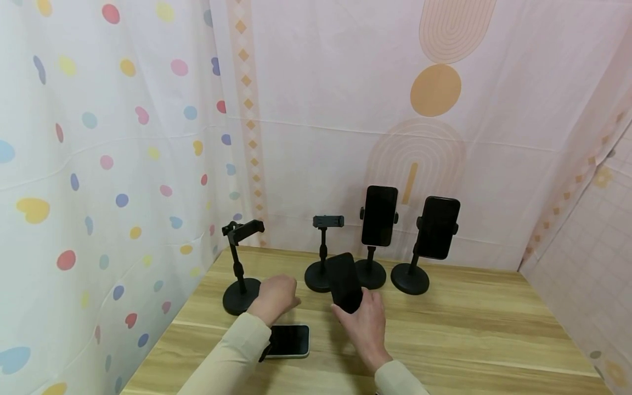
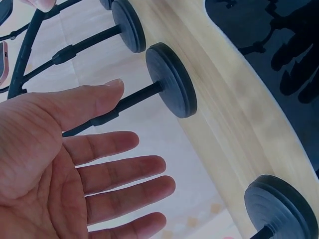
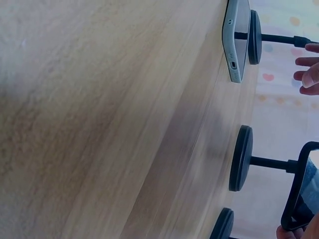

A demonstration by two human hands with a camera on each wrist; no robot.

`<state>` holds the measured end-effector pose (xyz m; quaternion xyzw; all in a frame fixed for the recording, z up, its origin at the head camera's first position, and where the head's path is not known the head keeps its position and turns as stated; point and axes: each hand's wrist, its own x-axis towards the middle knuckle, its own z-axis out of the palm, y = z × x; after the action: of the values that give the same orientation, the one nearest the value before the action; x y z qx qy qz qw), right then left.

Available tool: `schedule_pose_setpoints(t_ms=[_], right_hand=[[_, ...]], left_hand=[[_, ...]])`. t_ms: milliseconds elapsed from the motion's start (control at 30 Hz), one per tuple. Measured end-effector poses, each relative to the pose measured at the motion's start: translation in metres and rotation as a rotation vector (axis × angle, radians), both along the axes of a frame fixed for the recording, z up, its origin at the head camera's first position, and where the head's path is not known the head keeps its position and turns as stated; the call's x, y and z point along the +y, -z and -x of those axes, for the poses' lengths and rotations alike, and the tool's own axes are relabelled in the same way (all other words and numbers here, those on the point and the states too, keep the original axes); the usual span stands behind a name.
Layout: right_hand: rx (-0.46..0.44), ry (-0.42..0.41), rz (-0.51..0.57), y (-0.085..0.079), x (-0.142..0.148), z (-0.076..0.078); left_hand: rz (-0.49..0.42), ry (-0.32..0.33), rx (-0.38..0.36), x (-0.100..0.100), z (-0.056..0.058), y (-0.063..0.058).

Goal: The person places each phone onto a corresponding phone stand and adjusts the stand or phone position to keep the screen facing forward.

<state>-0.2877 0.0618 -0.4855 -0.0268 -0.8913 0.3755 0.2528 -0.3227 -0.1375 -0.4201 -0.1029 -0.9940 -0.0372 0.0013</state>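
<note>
My right hand [image 1: 367,323] grips a black smartphone [image 1: 344,282] by its lower end, tilted up above the middle of the table. In the right wrist view the dark edge of that phone [image 3: 294,194] shows at the lower right, fingertips at its corner. My left hand [image 2: 45,154] has its fingers spread and holds nothing. From the head view it hovers beside the base of the leftmost phone stand [image 1: 238,296]. Below it a second phone [image 1: 291,340] lies flat, screen up, partly hidden by the left sleeve. An unloaded stand [image 1: 323,247] rises behind the held phone.
Two more stands at the back hold upright phones, one phone [image 1: 379,215] near the centre and another phone [image 1: 440,227] to its right. All stand on round black bases on the wooden table [image 1: 474,329]. Patterned curtains [image 1: 316,109] hang behind and at the sides.
</note>
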Motion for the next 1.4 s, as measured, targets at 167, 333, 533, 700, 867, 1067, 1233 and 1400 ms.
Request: schedule_pose_setpoints(t_ms=[167,333,533,700,867,1067,1233,1400], right_hand=[[-0.003,0.002,0.029,-0.004,-0.001,0.0],[0.004,0.0,0.056,-0.007,-0.002,0.001],[0.013,-0.01,0.058,-0.009,-0.002,0.001],[0.027,-0.015,0.08,-0.012,-0.003,0.0],[0.043,-0.017,0.094,-0.014,-0.003,0.001],[0.038,-0.023,0.101,-0.019,-0.004,0.002],[0.037,-0.027,0.106,-0.023,-0.004,0.003],[0.03,-0.028,0.113,-0.028,-0.004,0.004]], left_hand=[[0.001,0.002,0.022,0.001,0.002,-0.004],[0.004,0.014,0.062,0.0,0.005,-0.007],[-0.002,0.018,0.095,0.0,0.008,-0.011],[-0.015,0.017,0.123,0.002,0.011,-0.014],[-0.011,0.029,0.203,0.004,0.012,-0.018],[-0.023,0.048,0.273,0.004,0.013,-0.021],[-0.04,0.049,0.268,0.006,0.016,-0.026],[-0.076,0.047,0.285,0.008,0.018,-0.031]])
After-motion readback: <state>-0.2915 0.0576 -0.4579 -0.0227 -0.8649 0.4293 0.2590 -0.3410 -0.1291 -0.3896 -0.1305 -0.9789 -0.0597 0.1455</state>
